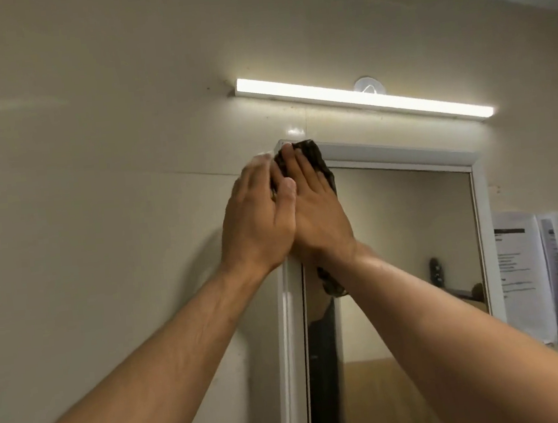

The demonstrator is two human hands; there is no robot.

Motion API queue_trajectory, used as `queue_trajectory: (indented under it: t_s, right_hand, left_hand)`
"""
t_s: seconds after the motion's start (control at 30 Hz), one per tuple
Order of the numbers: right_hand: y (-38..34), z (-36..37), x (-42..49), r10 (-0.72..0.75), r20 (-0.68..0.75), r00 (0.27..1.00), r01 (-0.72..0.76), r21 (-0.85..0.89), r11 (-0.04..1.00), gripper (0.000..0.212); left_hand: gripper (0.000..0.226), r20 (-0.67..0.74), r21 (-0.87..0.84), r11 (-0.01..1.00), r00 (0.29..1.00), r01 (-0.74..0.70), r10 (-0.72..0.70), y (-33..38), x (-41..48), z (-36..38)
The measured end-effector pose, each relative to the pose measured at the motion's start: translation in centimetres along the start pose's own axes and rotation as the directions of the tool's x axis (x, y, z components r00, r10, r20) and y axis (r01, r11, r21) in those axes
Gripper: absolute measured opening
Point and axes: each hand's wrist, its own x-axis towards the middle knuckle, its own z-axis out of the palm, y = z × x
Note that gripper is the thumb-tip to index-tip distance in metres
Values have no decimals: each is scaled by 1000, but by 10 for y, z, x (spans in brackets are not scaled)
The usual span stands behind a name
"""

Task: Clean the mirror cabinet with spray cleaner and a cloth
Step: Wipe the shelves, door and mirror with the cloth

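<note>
**Two hands push a soft cloth on the top corner**

The mirror cabinet [403, 158] hangs on the wall, under a long bright light [362, 99]. The dark cloth [317, 160] is at the cabinet's top left corner. Part of it pokes out above the fingers and a bit hangs down under the wrist.

The right hand [315, 214] lies flat on the cloth, with straight fingers, and pushes it onto the cabinet. It does not wrap around the cloth. The left hand [258, 223] is right beside it, touching it, at the cabinet's left edge. Its fingers look straight too, but the tips are blurry.

The cloth looks soft, floppy and light. I think it can bunch up or slide out, so a flat hand on its middle is the best way to hold it. The mirror glass [407, 232] is hard and smooth, and glass can crack. A gentle push should be enough. The thin white frame is a good place to press harder.

No spray bottle can be seen here. Some papers [552, 272] are stuck on the wall to the right.
</note>
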Motion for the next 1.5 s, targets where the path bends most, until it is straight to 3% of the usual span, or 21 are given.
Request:
queue_trajectory:
  t_s: [0.1, 0.23, 0.33, 0.47, 0.53, 0.63, 0.77, 0.83, 0.9, 1.0, 1.1, 1.17, 1.2, 1.23, 1.3, 1.33, 1.4, 1.43, 1.47, 1.5]
  right_hand:
    - [19, 0, -4, -80, -36, 996, 81, 24, 996, 77]
    - [71, 0, -17, -55, -75, 996, 51, -56, 997, 72]
    - [133, -11, -50, 157, -140, 978, -158, 3, 987, 65]
    - [211, -27, -112, 567, -128, 814, -568, 30, 823, 75]
    - [216, -25, -114, 631, -100, 769, -636, -16, 772, 75]
    - [179, -18, -78, 675, -152, 722, -677, 46, 734, 73]
    - [110, -8, -36, 559, -213, 801, -567, 30, 823, 72]
    - [79, 0, -36, 348, -196, 917, -372, -101, 923, 73]
    - [58, 14, -47, 49, -123, 991, -71, -183, 981, 73]
    - [67, 14, -59, -213, -73, 974, 217, 62, 974, 59]
    - [108, 1, -74, -336, -125, 934, 354, 178, 918, 52]
    - [144, -9, -85, -159, -179, 971, 193, 190, 963, 55]
    - [160, -14, -92, 38, -215, 976, 6, 199, 980, 57]
    - [173, -16, -99, 268, -264, 927, -219, 201, 955, 60]
    - [189, -19, -102, 636, -331, 697, -617, 174, 767, 63]
    - [188, -19, -95, 743, -337, 579, -742, 159, 651, 63]
    - [173, -20, -72, 862, -306, 404, -869, 165, 466, 64]
    - [160, -21, -56, 888, -282, 363, -889, 181, 421, 66]
    - [145, -21, -40, 889, -269, 370, -888, 180, 424, 68]
    - [129, -19, -26, 857, -273, 436, -860, 155, 487, 70]
  left_hand:
    - [63, 92, 181, 967, 982, -182, 167, -1, 7, 20]
    - [66, 189, 280, 907, 944, -315, 270, -3, 3, 53]
    - [69, 260, 415, 820, 915, -394, 308, -8, -3, 69]
    - [75, 209, 429, 832, 935, -351, 286, -13, -1, 75]
    - [76, 172, 378, 861, 940, -340, 295, -14, -2, 77]
    - [74, 127, 259, 899, 936, -352, 330, -15, -3, 75]
    - [72, 64, 34, 941, 941, -336, 333, -13, -5, 68]
    - [71, 59, -7, 947, 945, -322, 322, -11, -6, 66]
    - [71, 62, 38, 941, 940, -337, 335, -12, -7, 63]
    - [73, 76, 101, 921, 926, -376, 370, -13, -9, 65]
    - [70, 76, 97, 917, 921, -388, 382, -14, -9, 66]
    - [70, 73, 98, 922, 927, -374, 368, -13, -8, 68]
    - [71, 72, 111, 927, 933, -358, 352, -13, -8, 68]
    - [73, 73, 127, 934, 942, -334, 327, -12, -9, 69]
    - [75, 63, 145, 956, 966, -256, 249, -11, -8, 70]
    - [75, 58, 148, 963, 974, -225, 218, -11, -7, 70]
    - [73, 49, 142, 968, 978, -207, 202, -10, -9, 71]
    - [72, 38, 131, 968, 977, -213, 210, -10, -9, 71]
    - [70, 24, 108, 969, 975, -222, 221, -10, -9, 70]
    - [69, 3, 77, 969, 972, -235, 235, -10, -9, 70]
